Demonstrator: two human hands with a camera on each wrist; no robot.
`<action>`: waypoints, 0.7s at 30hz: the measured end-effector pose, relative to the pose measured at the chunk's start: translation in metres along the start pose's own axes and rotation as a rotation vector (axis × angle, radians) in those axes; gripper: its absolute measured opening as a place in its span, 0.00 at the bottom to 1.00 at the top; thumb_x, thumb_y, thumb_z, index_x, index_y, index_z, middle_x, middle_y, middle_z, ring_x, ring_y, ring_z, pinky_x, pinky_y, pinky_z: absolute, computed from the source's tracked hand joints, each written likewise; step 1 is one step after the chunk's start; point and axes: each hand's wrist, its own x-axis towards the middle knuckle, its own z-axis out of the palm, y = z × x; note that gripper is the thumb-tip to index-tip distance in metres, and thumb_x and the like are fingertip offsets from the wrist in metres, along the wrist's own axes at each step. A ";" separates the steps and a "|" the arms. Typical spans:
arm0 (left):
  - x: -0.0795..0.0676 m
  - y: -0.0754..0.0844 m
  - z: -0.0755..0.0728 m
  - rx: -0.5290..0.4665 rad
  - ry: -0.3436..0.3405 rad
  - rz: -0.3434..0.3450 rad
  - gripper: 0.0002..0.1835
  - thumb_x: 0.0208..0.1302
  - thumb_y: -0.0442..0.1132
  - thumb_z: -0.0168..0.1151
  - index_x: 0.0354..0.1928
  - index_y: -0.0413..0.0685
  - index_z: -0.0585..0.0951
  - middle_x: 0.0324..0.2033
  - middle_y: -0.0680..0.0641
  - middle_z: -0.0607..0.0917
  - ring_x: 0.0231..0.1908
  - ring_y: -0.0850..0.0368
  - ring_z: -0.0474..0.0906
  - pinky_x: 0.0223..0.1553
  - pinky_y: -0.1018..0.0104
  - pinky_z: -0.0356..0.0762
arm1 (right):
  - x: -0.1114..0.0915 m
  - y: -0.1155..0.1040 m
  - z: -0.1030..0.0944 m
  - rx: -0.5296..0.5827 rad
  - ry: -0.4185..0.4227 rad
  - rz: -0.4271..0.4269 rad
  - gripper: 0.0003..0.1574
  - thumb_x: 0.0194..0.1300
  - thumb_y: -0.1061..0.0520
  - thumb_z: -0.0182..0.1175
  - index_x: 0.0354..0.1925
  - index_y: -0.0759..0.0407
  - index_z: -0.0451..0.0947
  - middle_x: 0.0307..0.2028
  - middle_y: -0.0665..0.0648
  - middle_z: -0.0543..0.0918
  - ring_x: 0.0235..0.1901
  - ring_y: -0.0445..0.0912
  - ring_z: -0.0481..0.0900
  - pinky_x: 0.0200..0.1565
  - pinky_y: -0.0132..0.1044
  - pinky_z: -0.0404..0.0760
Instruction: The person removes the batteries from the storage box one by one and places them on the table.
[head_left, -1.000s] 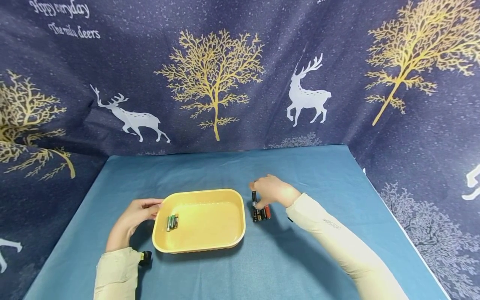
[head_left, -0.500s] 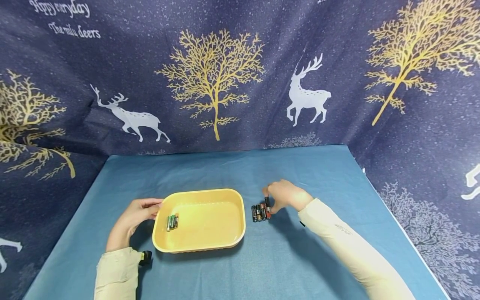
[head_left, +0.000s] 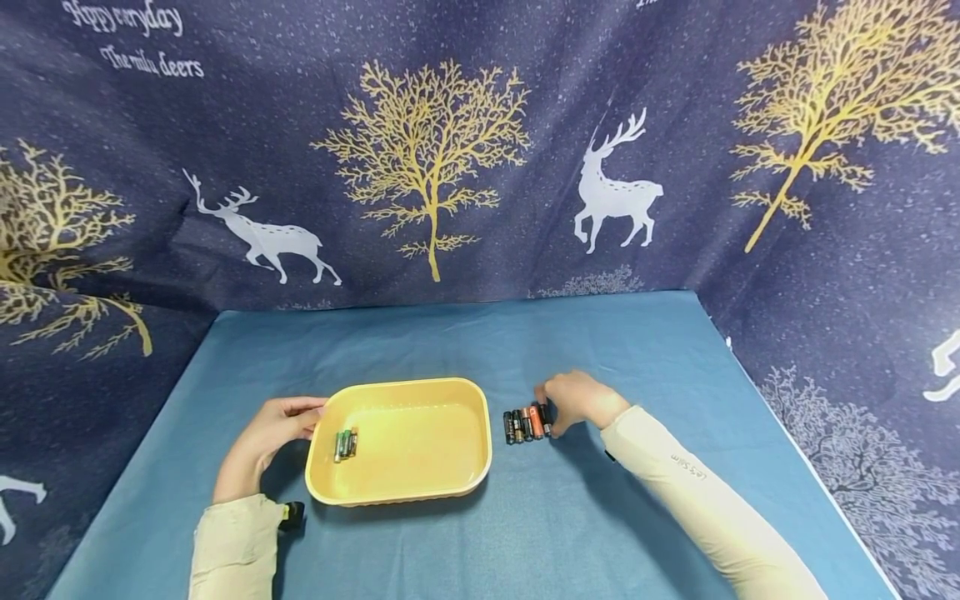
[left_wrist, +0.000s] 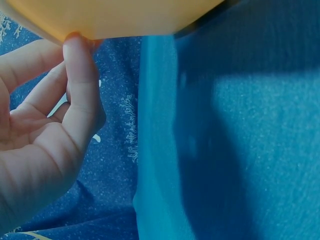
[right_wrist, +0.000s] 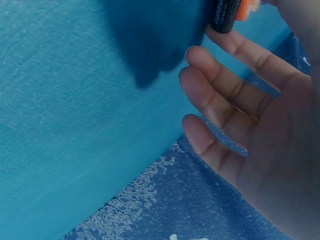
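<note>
At the left end of the yellow plastic tray [head_left: 397,492], my left hand [head_left: 276,429] pinches the rim between thumb and fingers; the left wrist view shows the thumb [left_wrist: 80,60] pressed to the tray's edge [left_wrist: 125,22]. A row of several batteries [head_left: 522,426] lies side by side on the cloth, right of the tray. My right hand [head_left: 577,400] pinches a black battery [head_left: 546,419] at the row's right end, beside an orange one [head_left: 536,421]. In the right wrist view the index fingertip [right_wrist: 225,40] meets the black battery's end [right_wrist: 223,17]; the other fingers stay loosely bent.
A small group of batteries [head_left: 346,444], some green, lies inside the tray near its left wall. A blue cloth [head_left: 480,550] covers the table, and a dark printed backdrop [head_left: 495,267] with deer and trees rises behind it.
My right hand has moved right along the row with a black battery, raised above the others earlier, and lowered it beside the orange one. The left hand and tray have stayed put.
</note>
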 end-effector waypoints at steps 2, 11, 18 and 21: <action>0.000 0.001 0.000 0.000 -0.001 0.001 0.24 0.68 0.38 0.58 0.60 0.27 0.72 0.48 0.36 0.83 0.35 0.56 0.83 0.39 0.60 0.83 | 0.001 0.001 0.001 -0.009 0.004 -0.001 0.30 0.38 0.49 0.80 0.41 0.55 0.81 0.36 0.53 0.84 0.36 0.50 0.80 0.44 0.46 0.80; 0.002 0.001 -0.002 -0.012 -0.011 0.003 0.23 0.69 0.37 0.56 0.60 0.26 0.72 0.49 0.35 0.82 0.35 0.59 0.83 0.39 0.61 0.83 | 0.000 -0.001 0.000 -0.002 -0.008 0.011 0.34 0.40 0.48 0.79 0.46 0.57 0.81 0.40 0.54 0.85 0.40 0.51 0.81 0.49 0.49 0.78; 0.001 0.000 -0.001 -0.023 -0.021 0.007 0.24 0.69 0.36 0.57 0.60 0.25 0.71 0.48 0.35 0.83 0.35 0.58 0.83 0.37 0.61 0.82 | -0.002 -0.002 0.001 -0.011 0.001 -0.003 0.32 0.39 0.48 0.80 0.43 0.56 0.81 0.38 0.53 0.85 0.39 0.51 0.81 0.47 0.49 0.78; 0.001 -0.001 0.000 -0.021 -0.020 0.007 0.24 0.69 0.37 0.57 0.60 0.25 0.71 0.48 0.36 0.83 0.35 0.58 0.83 0.38 0.61 0.83 | -0.002 -0.002 0.002 -0.013 0.001 0.000 0.31 0.39 0.48 0.79 0.43 0.55 0.80 0.36 0.53 0.85 0.37 0.50 0.80 0.45 0.47 0.79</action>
